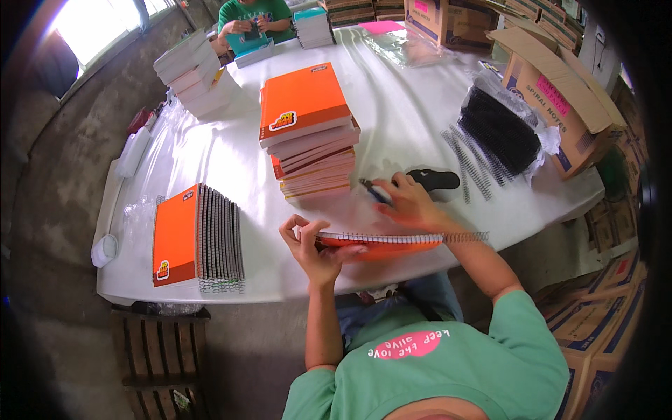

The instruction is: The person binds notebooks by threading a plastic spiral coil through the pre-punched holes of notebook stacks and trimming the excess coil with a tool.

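My left hand (pixel 315 252) grips the left end of an orange-covered notebook (pixel 392 246), held edge-up near the table's front edge. A wire coil (pixel 467 237) runs along its spine and sticks out past the right end, over my right forearm. Beyond the notebook, my right hand (pixel 409 203) is closed around a small dark tool with blue handles (pixel 376 192), which looks like pliers; its jaws are blurred. Just behind that hand lies a smooth black object (pixel 435 179) of unclear kind. A tall stack of orange notebooks (pixel 308 105) stands to its left.
Coil-bound notebooks (pixel 178 234) stand at left. Loose coils (pixel 469 161) and a bundle of black coils (pixel 500 129) lie at right, beside an open carton (pixel 560 98). Farther back are stacked pads (pixel 192 73) and a person in green (pixel 255 21) handling a notebook.
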Demonstrator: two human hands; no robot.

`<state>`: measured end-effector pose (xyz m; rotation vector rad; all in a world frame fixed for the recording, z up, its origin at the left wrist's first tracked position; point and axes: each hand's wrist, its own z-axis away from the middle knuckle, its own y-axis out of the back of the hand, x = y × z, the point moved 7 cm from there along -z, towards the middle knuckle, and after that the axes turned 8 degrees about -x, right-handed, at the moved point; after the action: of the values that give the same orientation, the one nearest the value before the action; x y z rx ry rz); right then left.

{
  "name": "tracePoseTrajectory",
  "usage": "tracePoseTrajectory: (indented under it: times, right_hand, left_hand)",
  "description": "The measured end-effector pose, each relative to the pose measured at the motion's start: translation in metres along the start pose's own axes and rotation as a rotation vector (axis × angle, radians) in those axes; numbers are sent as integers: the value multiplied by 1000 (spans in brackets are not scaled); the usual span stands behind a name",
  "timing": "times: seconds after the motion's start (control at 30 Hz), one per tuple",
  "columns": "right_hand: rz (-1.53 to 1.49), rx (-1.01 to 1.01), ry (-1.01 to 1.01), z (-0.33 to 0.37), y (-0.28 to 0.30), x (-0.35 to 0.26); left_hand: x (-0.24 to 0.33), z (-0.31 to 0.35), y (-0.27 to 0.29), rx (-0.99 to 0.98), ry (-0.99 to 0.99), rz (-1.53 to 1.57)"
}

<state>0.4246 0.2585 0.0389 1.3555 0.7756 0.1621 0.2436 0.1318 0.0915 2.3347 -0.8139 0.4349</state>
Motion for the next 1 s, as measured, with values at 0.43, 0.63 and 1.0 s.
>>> tracePoseTrajectory:
  times: [0.43,0.63,1.0]
  right_hand:
    - [51,171,-14,33,44,73]
    - [-1213,-50,581,13,65,-66]
    - [-1084,-185,361,-16,23,-66]
  left_hand:
    - [-12,6,-10,66,43,279]
    - [-24,9,-14,-11,286,539]
    - [-33,3,-20,-53,363,846]
